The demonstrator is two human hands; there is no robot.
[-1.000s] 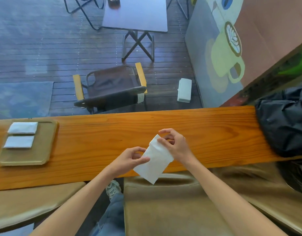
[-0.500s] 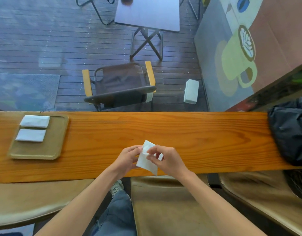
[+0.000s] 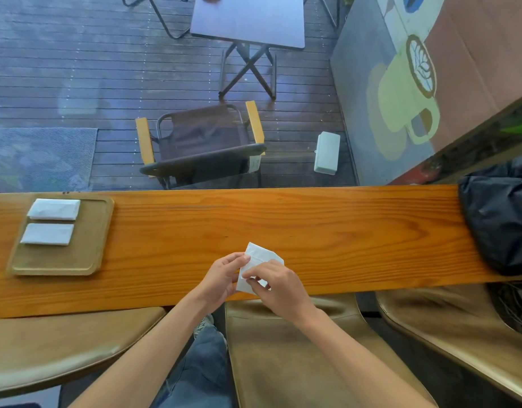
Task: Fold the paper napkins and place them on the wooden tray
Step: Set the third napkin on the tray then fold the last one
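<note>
Napkins (image 3: 54, 209) number two folded on the wooden tray (image 3: 86, 260), while your left hand (image 3: 221, 278) and right hand (image 3: 279, 285) pinch a third napkin (image 3: 261, 256), half-folded over the counter (image 3: 327, 231).

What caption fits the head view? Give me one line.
Both hands, left hand and right hand, pinch a white napkin above the counter; two folded napkins lie on the wooden tray.

Wooden counter (image 3: 312, 225), wooden tray (image 3: 86, 260) at left, black bag (image 3: 501, 225) at right
</note>
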